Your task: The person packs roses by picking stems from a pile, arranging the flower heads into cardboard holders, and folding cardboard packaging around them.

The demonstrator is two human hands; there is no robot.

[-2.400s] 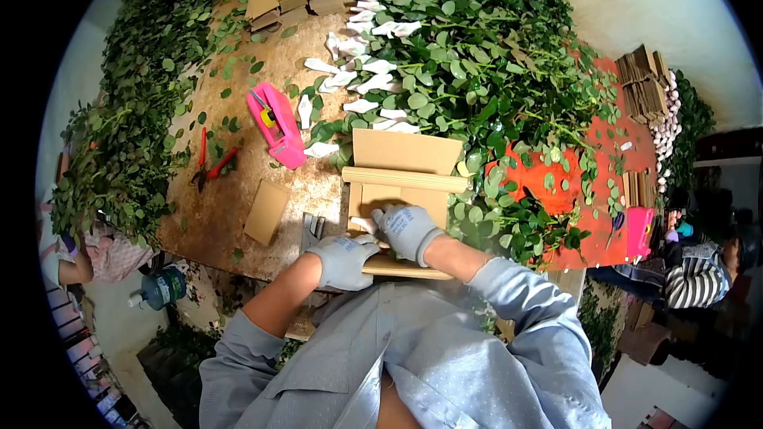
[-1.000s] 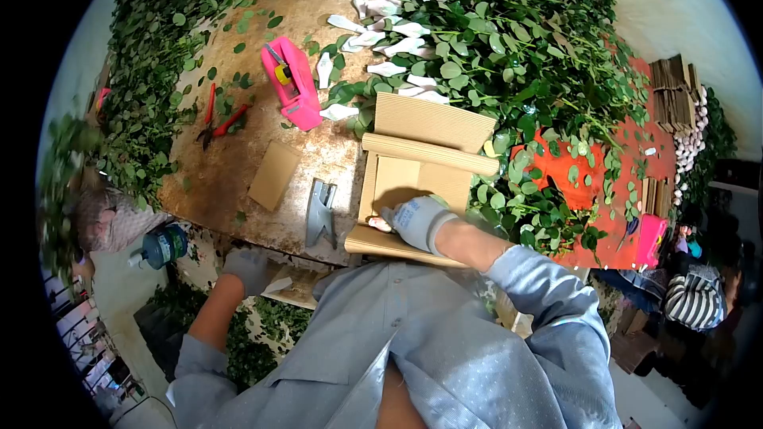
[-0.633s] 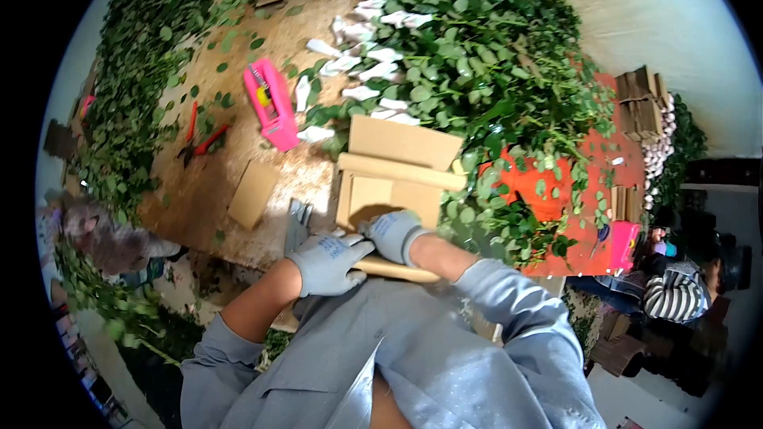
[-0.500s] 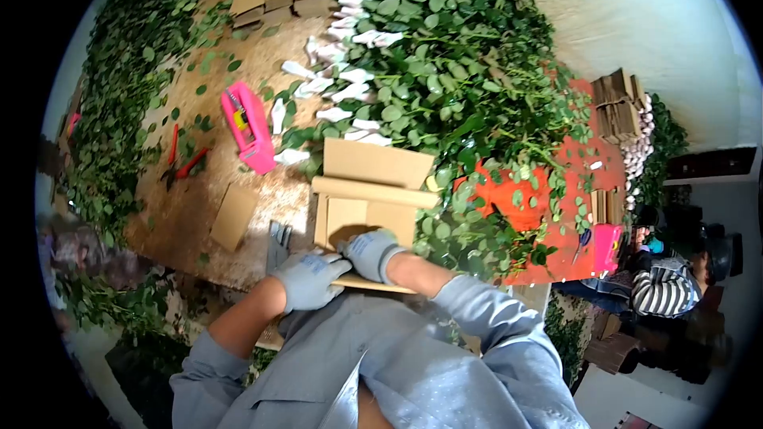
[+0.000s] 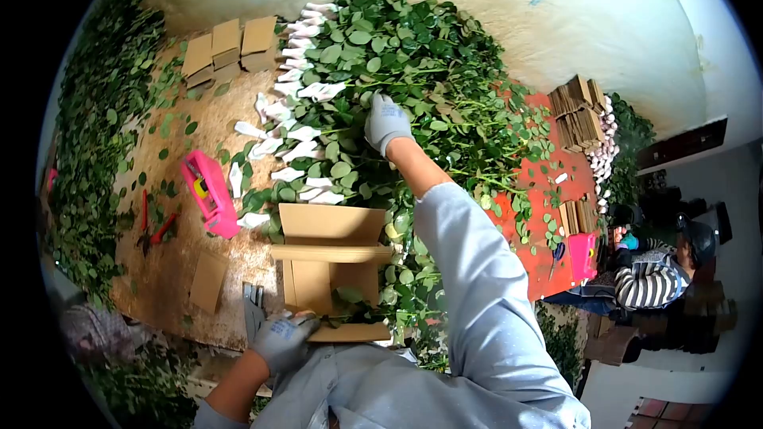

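Observation:
My right hand [image 5: 389, 123], in a grey glove, reaches onto the pile of leafy stems [image 5: 445, 87]; its fingers are bent down and partly hidden, so its grip is unclear. My left hand [image 5: 284, 342], also gloved, is closed at the near left corner of the open cardboard wrap [image 5: 334, 222], around something I cannot make out. Green leaves lie inside the wrap near its front fold. White-sleeved flower heads [image 5: 306, 133] line the left side of the pile. A grey stapler [image 5: 253, 311] lies beside my left hand.
Left of the wrap are a pink tape dispenser [image 5: 210, 195], red-handled pruners [image 5: 153, 226] and a flat cardboard piece [image 5: 209, 280]. Cardboard stacks [image 5: 226, 41] stand at the back. A person in a striped top [image 5: 648, 282] is at the far right, near another pink dispenser [image 5: 582, 257].
My right hand has left the cardboard wrap and moved forward onto the stems. My left hand remains at the wrap's near left corner. The view has shifted, showing more wall.

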